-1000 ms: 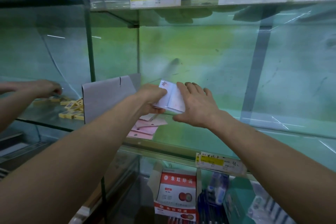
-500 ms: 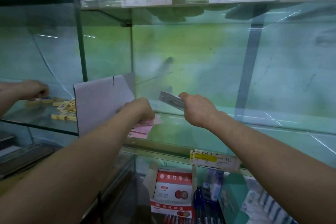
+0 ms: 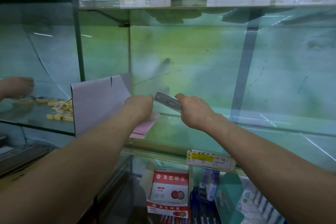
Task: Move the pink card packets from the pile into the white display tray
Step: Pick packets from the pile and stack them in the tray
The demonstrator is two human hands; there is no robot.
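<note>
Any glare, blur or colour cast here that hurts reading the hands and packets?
Head view: green cast throughout; streaky reflections on the glass shelf at right; packets in the right hand look grey and blurred; pink pile below the left hand reads clearly.
</note>
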